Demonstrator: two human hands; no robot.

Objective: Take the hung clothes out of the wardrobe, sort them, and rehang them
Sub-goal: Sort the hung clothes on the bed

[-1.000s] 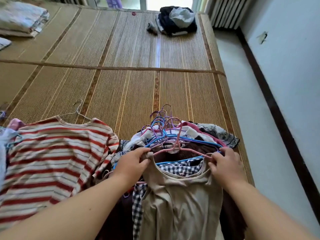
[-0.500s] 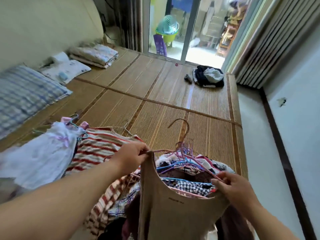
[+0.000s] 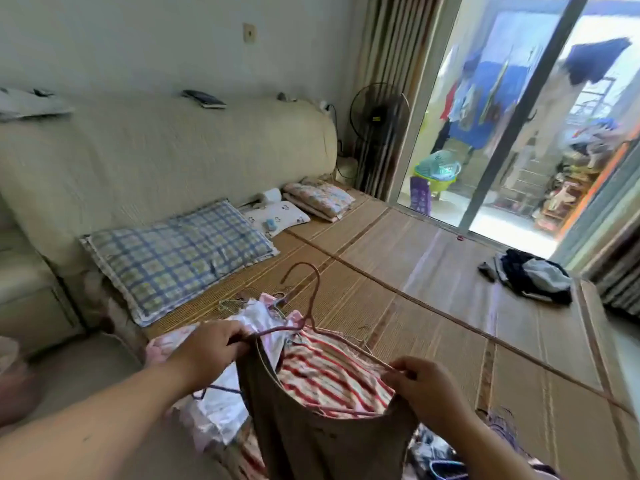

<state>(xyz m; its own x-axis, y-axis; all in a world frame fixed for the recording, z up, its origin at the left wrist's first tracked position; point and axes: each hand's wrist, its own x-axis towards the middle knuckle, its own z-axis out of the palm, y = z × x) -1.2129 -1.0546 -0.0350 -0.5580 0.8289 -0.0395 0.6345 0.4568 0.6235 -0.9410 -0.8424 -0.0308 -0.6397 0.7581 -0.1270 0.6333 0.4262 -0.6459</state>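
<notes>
Fingers of left hand [image 3: 211, 348] tight around pink hanger [image 3: 313, 299]; right hand [image 3: 429, 389] fingers tight on brown top [image 3: 329, 445]

one head-worn view — looking forward and down, close over the hands, bed mat [image 3: 433, 289] beyond.

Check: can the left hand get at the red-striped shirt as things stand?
Probably not yet. The left hand grips the pink hanger, and the tan top hangs before the red-striped shirt. Once it lets go, the shirt lies close by.
</notes>
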